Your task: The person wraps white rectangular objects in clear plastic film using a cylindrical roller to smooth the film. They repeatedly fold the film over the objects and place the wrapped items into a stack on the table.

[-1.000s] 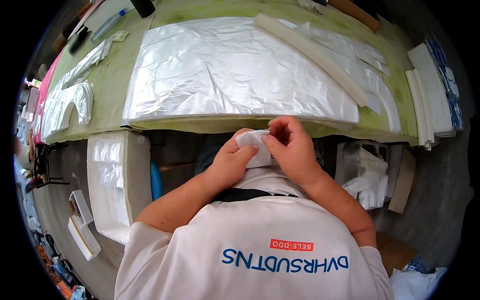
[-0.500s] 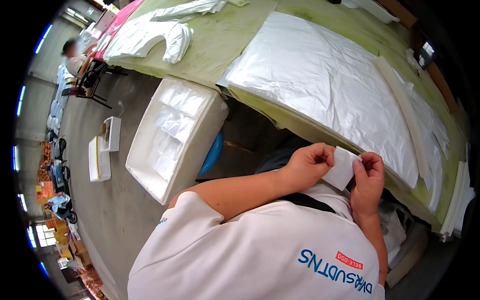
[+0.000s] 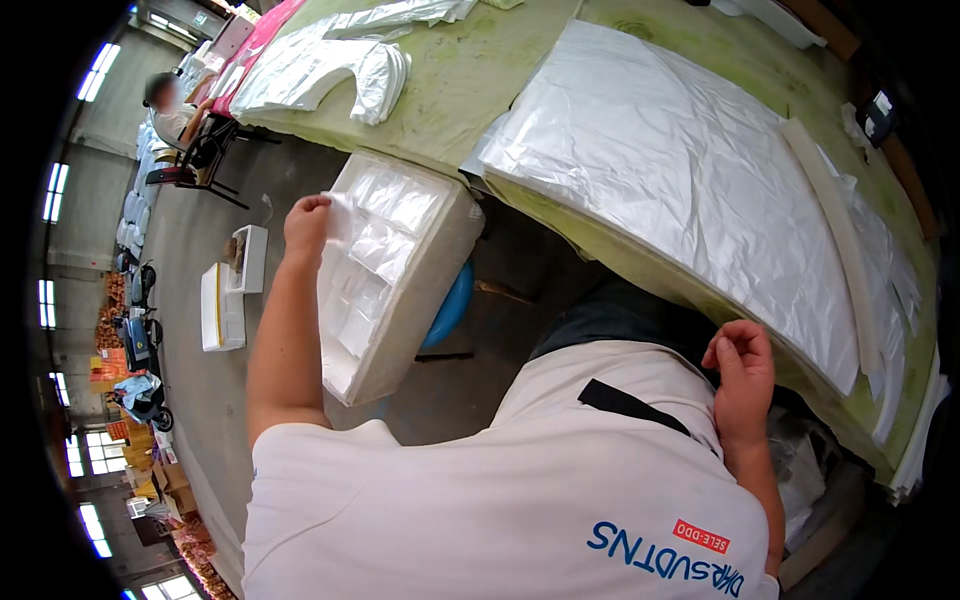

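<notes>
My left hand (image 3: 307,228) is stretched out to the left, its fingertips pinching a small folded white plastic sheet (image 3: 341,216). The sheet hangs over the far left rim of a white foam box (image 3: 448,235). Inside that box lie several stacks of folded white plastic (image 3: 362,290). My right hand (image 3: 743,385) stays close to my body at the table's near edge. Its fingers are curled in toward the thumb, and nothing shows in them. In front of it, a large stack of flat white plastic sheets (image 3: 660,180) lies on the table, with a long pale strip (image 3: 832,245) across its right part.
The green-covered table (image 3: 470,125) also bears white plastic pieces (image 3: 320,80) at the far left. Under its edge, beside the foam box, is a round blue thing (image 3: 452,305). Smaller white boxes (image 3: 223,320) stand on the floor. A person (image 3: 172,115) sits at the far left.
My left hand has swung left from in front of my body to the foam box, carrying the folded sheet. My right hand has let go of the sheet and stayed near the table edge.
</notes>
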Motion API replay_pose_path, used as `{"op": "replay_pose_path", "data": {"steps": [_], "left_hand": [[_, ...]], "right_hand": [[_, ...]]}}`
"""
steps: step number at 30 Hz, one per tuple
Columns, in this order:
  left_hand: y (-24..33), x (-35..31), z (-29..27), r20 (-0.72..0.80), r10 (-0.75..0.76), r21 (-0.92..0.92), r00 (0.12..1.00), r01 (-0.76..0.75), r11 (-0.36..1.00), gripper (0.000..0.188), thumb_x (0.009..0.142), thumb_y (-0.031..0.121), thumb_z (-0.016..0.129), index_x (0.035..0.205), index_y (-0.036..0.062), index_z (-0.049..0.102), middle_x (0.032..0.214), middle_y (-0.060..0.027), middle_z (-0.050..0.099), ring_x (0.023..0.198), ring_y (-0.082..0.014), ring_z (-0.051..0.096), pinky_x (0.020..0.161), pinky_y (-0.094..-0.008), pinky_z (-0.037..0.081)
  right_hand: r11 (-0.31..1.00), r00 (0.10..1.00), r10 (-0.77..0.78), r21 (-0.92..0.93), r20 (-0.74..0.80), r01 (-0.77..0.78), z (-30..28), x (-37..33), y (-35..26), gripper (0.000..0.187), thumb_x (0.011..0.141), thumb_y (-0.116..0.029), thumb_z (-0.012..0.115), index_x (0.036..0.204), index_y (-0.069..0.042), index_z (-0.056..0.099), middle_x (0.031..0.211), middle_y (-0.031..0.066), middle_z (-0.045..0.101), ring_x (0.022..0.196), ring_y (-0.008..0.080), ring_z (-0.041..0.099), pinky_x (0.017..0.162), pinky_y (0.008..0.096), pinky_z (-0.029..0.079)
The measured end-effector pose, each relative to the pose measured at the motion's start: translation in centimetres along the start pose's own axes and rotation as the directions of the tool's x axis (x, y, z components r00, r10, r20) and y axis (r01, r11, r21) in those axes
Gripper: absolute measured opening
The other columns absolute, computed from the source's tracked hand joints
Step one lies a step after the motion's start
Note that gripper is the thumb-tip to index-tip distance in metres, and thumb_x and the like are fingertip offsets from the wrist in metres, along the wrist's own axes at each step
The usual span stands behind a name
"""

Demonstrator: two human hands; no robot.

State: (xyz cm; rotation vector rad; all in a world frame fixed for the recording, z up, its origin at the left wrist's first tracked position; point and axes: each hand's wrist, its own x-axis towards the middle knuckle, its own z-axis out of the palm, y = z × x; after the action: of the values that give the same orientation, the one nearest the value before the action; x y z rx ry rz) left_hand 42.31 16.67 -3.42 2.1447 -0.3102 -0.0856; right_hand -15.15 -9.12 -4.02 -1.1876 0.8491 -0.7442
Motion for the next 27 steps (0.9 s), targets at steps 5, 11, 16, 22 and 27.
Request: {"op": "replay_pose_path", "data": {"steps": [5, 11, 16, 22, 27], "left_hand": [[-4.4, 1.7, 0.7, 0.086, -0.082, 0.212, 0.993, 0.063, 0.975, 0.019, 0.085, 0.000, 0.059, 0.096, 0.0035, 0.073, 0.088, -0.0048, 0.070, 0.075, -0.0161, 0.065, 0.069, -0.0302, 0.053], [-8.5, 0.8, 4.0, -0.043, -0.106, 0.164, 0.993, 0.111, 0.980, 0.027, 0.086, 0.003, 0.062, 0.109, 0.0091, 0.074, 0.091, -0.0040, 0.070, 0.076, -0.0131, 0.063, 0.070, -0.0270, 0.051], [-10.0, -0.1, 4.9, -0.119, -0.164, -0.100, 0.979, 0.152, 0.983, 0.031, 0.084, 0.005, 0.064, 0.114, 0.0089, 0.072, 0.099, -0.0045, 0.069, 0.082, -0.0121, 0.063, 0.073, -0.0259, 0.050], [-11.1, -0.1, 6.0, -0.358, 0.162, 0.127, 0.920, -0.123, 0.984, 0.034, 0.083, 0.006, 0.065, 0.117, 0.0057, 0.071, 0.119, -0.0108, 0.068, 0.120, -0.0261, 0.059, 0.110, -0.0359, 0.040], [-10.0, 1.1, 4.4, -0.347, 0.294, -0.176, 0.890, -0.370, 0.912, 0.038, 0.093, 0.002, 0.062, 0.131, 0.0013, 0.058, 0.129, -0.0114, 0.064, 0.117, -0.0235, 0.060, 0.107, -0.0352, 0.044]], "right_hand": [[0.999, 1.000, 0.023, -0.026, 0.007, -0.023, 0.4, 0.1, -0.1, 0.011, 0.100, -0.002, 0.059, 0.111, -0.004, 0.060, 0.091, 0.0020, 0.062, 0.078, 0.0090, 0.057, 0.074, 0.0239, 0.050], [0.999, 1.000, 0.026, -0.034, 0.001, -0.026, 0.4, 0.1, -0.1, 0.011, 0.100, -0.001, 0.059, 0.111, -0.004, 0.060, 0.091, 0.0022, 0.062, 0.079, 0.0089, 0.057, 0.074, 0.0240, 0.051], [0.998, 0.999, 0.041, -0.057, 0.008, -0.040, 0.6, 0.2, -0.2, 0.011, 0.100, -0.001, 0.058, 0.111, -0.004, 0.060, 0.091, 0.0021, 0.061, 0.078, 0.0089, 0.057, 0.074, 0.0240, 0.050], [0.929, 0.954, -0.286, -0.270, -0.086, 0.254, -1.0, -0.4, -1.8, 0.014, 0.097, 0.004, 0.057, 0.109, -0.003, 0.060, 0.098, 0.0055, 0.062, 0.092, 0.0139, 0.058, 0.085, 0.0276, 0.050], [0.093, 0.679, -0.726, -0.962, 0.110, 0.256, -9.4, 3.0, -7.8, 0.037, 0.084, -0.001, 0.068, 0.120, -0.004, 0.064, 0.136, 0.0184, 0.058, 0.128, 0.0391, 0.050, 0.111, 0.0466, 0.038]]}}
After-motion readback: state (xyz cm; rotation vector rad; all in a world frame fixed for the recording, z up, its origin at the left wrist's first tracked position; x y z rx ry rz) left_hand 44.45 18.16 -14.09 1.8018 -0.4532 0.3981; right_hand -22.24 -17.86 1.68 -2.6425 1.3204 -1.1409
